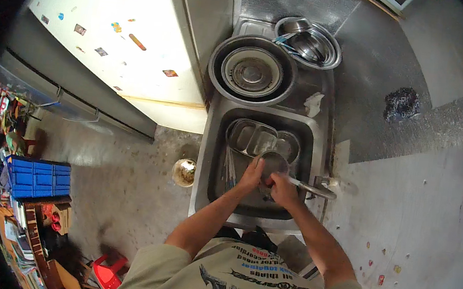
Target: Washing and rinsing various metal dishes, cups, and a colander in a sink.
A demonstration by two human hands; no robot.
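Both my hands are over a metal sink (pixel 205 154). My left hand (pixel 252 173) grips the left rim of a round metal bowl (pixel 274 162). My right hand (pixel 282 189) is at the bowl's near edge, beside the spout of a tap (pixel 313 189); its fingers are partly hidden, and whether they hold something small I cannot tell. Just beyond the bowl, a divided metal tray (pixel 253 137) and another round metal dish (pixel 291 144) lie in the sink. Several chopsticks (pixel 230 167) lean along the sink's left side.
A large metal basin (pixel 217 79) holding a smaller enamel basin stands behind the sink. Beyond it is a metal bowl (pixel 336 56) with dishes and utensils. A crumpled white cloth or tissue (pixel 313 104) lies by the wall. A small bin (pixel 184 172) stands on the floor at left.
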